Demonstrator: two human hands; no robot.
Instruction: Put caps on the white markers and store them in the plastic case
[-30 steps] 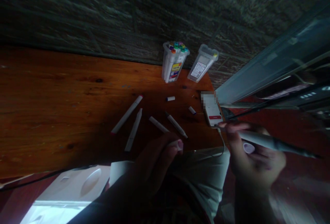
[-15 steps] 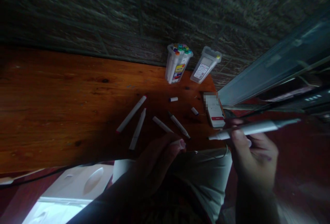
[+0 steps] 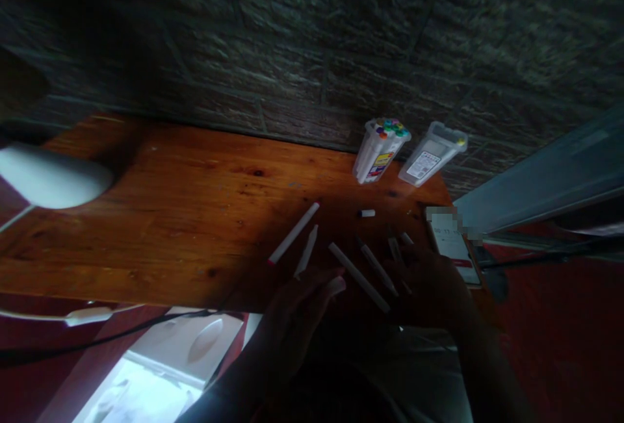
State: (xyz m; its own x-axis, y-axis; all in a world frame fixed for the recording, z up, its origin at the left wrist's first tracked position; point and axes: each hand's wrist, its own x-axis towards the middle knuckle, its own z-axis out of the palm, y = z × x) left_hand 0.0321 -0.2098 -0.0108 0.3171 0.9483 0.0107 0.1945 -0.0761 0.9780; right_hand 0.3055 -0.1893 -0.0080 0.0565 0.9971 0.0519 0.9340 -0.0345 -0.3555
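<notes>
My left hand point(image 3: 297, 299) is at the table's front edge, fingers closed around a small pale piece that looks like a marker cap point(image 3: 336, 285). My right hand point(image 3: 433, 283) is in deep shadow over the table, its fingers on an uncapped marker point(image 3: 394, 251) lying there. A white cap point(image 3: 407, 238) is just beyond those fingers. Between my hands lie an uncapped marker point(image 3: 377, 268) with a dark tip and a longer white marker point(image 3: 358, 277). Farther left are a marker with red ends point(image 3: 294, 233) and another white marker point(image 3: 307, 251). A dark-ended cap point(image 3: 366, 214) lies behind them.
A clear case full of markers point(image 3: 381, 150) and a nearly unfilled clear case point(image 3: 433, 153) stand by the brick wall. A phone point(image 3: 453, 247) lies at the table's right edge. At far left is a white rounded object point(image 3: 58, 176). Cables hang along the front edge.
My right hand has come left and down from beyond the table's right side, bringing its marker to the tabletop. My left hand keeps the pale cap. The view has swung left.
</notes>
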